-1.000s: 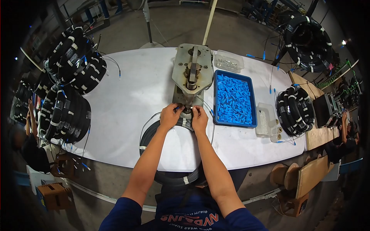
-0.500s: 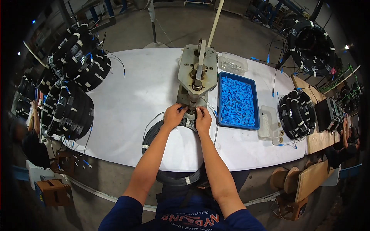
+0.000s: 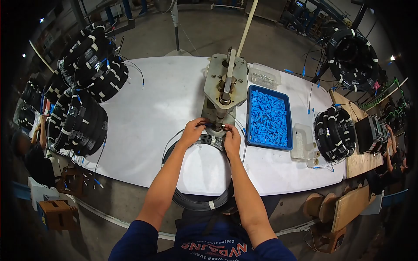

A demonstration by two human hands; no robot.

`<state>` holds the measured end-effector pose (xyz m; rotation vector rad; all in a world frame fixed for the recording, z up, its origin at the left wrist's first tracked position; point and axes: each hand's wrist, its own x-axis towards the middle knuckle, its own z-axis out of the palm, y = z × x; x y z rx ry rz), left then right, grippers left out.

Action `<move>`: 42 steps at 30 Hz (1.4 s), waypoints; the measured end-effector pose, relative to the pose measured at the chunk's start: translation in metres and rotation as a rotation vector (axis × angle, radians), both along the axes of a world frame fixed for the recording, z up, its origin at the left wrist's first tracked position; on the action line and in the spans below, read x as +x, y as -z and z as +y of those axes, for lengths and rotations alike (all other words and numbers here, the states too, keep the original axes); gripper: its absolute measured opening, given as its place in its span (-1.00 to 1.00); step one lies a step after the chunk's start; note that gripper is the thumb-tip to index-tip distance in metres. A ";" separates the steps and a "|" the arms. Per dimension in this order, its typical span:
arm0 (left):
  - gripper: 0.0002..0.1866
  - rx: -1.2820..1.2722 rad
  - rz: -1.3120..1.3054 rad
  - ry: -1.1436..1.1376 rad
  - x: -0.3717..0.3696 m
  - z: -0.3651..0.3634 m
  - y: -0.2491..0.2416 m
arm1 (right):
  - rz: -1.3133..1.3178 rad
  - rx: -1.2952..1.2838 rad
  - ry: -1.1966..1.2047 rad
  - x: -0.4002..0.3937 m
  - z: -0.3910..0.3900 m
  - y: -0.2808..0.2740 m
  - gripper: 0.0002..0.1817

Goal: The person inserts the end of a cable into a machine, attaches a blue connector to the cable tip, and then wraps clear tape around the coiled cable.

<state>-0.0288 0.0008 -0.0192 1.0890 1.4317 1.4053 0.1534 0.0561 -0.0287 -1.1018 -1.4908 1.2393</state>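
A hand press (image 3: 225, 82) with a long lever stands at the middle of the table. My left hand (image 3: 193, 132) is at the left of its lower end, fingers pinched on what looks like the black cable's end, largely hidden. On the other side my right hand (image 3: 232, 140) is closed too, with a small pale bit at its fingertips that is too small to name. Beneath both forearms lies a coil of black cable (image 3: 191, 202), tied with white bands and overhanging the table's front edge. One thin strand loops up beside the press.
Right of the press, a dark blue tray (image 3: 248, 126) holds many small blue parts. Clear plastic boxes (image 3: 300, 143) stand beside it. Finished-looking cable coils (image 3: 80, 124) are stacked at left, more coils (image 3: 335, 132) at right. Other people work at both far sides.
The view has shifted slightly. Both hands stay at the press's lower end, and the pale bit at my right fingertips shows more plainly now.
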 end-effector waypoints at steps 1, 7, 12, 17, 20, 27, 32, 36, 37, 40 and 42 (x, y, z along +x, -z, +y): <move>-0.65 0.016 0.011 0.008 0.000 -0.001 -0.002 | 0.000 -0.001 0.000 0.000 0.001 0.003 -0.62; -0.64 0.035 0.050 0.023 0.002 -0.001 -0.002 | -0.021 0.016 0.020 -0.001 0.003 0.008 -0.62; -0.64 0.036 -0.031 0.018 0.002 0.000 0.000 | -0.008 0.012 0.018 0.000 0.003 0.008 -0.62; -0.64 0.025 -0.033 0.024 0.003 -0.001 -0.004 | -0.044 0.025 0.035 -0.001 0.002 0.007 -0.63; -0.64 0.033 0.004 0.018 0.003 0.000 -0.001 | -0.036 0.046 0.042 -0.002 0.003 0.009 -0.64; -0.64 0.127 0.143 -0.014 0.009 -0.002 -0.004 | -0.001 0.011 0.067 -0.003 0.000 0.007 -0.67; -0.71 0.079 0.223 -0.094 0.008 0.002 0.000 | -0.034 0.067 0.062 -0.004 0.001 0.007 -0.72; -0.77 0.002 0.322 -0.110 0.013 0.004 -0.005 | -0.093 0.106 0.098 -0.005 0.000 0.006 -0.77; -0.79 0.004 0.309 -0.129 0.014 0.004 -0.005 | -0.093 0.105 0.097 -0.005 0.000 0.007 -0.77; -0.81 -0.008 0.288 -0.154 0.017 0.005 -0.007 | -0.102 0.112 0.096 -0.006 0.000 0.009 -0.79; -0.82 -0.021 0.281 -0.162 0.018 0.007 -0.006 | -0.115 0.129 0.089 -0.006 0.001 0.007 -0.79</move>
